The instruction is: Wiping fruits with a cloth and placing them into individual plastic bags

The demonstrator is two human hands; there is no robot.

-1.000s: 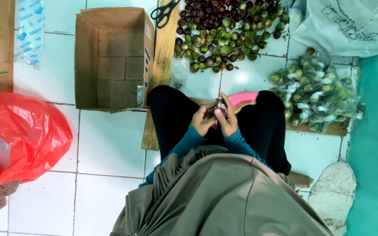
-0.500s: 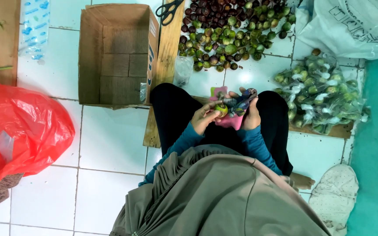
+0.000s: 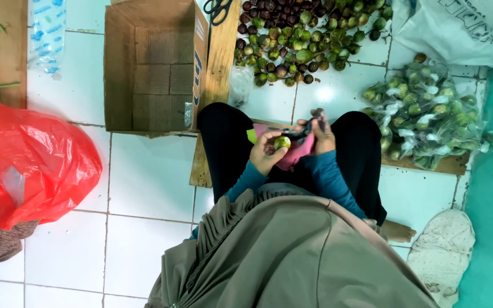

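Head view: my left hand [image 3: 266, 155] is curled about halfway, fingers cupped round a small round green fruit [image 3: 282, 142] held over my lap, above a pink plastic bowl [image 3: 293, 154]. My right hand [image 3: 320, 134] is closed round a dark-handled tool [image 3: 303, 131], blade type unclear, its tip just beside the fruit. On the white tiled floor [image 3: 149, 171]: a pile of loose green and purple round fruits [image 3: 298, 34], an open brown cardboard box [image 3: 152, 65], clear plastic bags of packed green fruits [image 3: 423, 114], a red plastic bag [image 3: 35, 159].
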